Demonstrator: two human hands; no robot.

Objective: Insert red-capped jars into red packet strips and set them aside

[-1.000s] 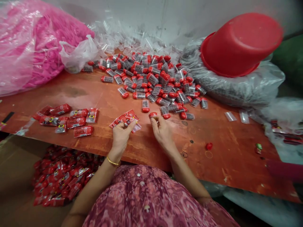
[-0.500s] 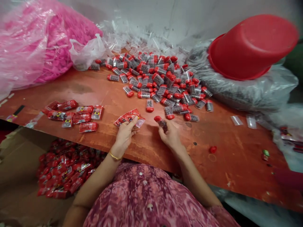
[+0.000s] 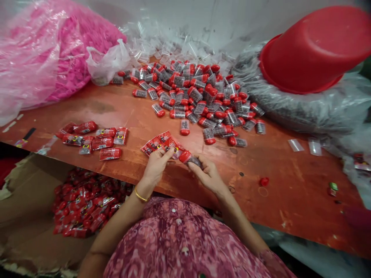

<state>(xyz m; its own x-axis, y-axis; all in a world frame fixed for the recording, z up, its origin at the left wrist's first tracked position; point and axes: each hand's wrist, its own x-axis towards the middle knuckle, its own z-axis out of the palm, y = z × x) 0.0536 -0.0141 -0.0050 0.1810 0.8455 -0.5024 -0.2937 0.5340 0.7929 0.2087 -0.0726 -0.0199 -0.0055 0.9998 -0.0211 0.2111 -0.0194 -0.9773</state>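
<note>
My left hand [image 3: 156,166] pinches a fan of small red printed sachets [image 3: 160,143] just above the brown table [image 3: 290,181]. My right hand [image 3: 207,174] grips a small clear vial with a red cap [image 3: 188,158], its cap end touching the mouth of a sachet. A big pile of the same red-capped vials [image 3: 199,96] lies beyond my hands in the middle of the table. To the left sit several filled red sachets [image 3: 95,139].
A cardboard box [image 3: 23,216] below the table's left edge holds many filled sachets. A pink-filled plastic bag [image 3: 49,54] is at back left, loose clear bags [image 3: 162,46] at the back, and an overturned red basin [image 3: 315,50] on a grey bag at right. A loose red cap [image 3: 264,181] lies right.
My right hand picked a vial from the pile's near edge and brought it left to the sachets in my left hand. The view shifted slightly.
</note>
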